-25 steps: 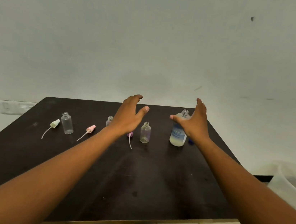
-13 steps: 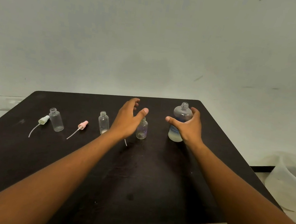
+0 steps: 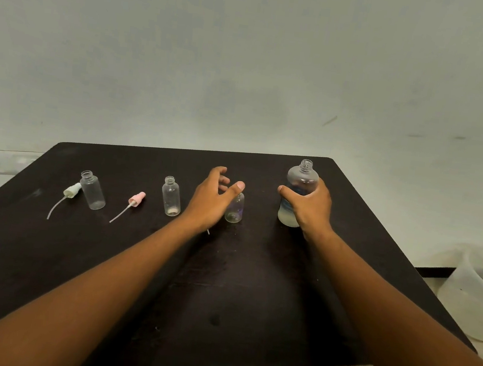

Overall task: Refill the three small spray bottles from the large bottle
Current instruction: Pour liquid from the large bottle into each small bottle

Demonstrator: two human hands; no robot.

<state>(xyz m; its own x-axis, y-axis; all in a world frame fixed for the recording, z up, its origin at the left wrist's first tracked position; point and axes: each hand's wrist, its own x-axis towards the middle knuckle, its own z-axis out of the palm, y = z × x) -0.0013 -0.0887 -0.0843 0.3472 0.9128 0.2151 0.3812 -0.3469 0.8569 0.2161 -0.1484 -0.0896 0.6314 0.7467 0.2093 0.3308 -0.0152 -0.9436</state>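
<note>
The large bottle is gripped around its middle by the right hand, with the thumb wrapped across its front and the fingers curled behind it. The bottle is held upright with its uncapped neck above the hand, and a shallow layer of pale liquid is seen at its base, at the dark table.

The left hand is spread in a loose claw, thumb and fingers apart, and nothing is held by it. Just beyond its thumb, partly hidden, the nearest small bottle is stood upright; whether it is touched by the thumb cannot be told.

To the left of that hand a second small bottle is stood open-necked, then a pink spray head is laid on its side, then a third small bottle, then a pale spray head.
</note>
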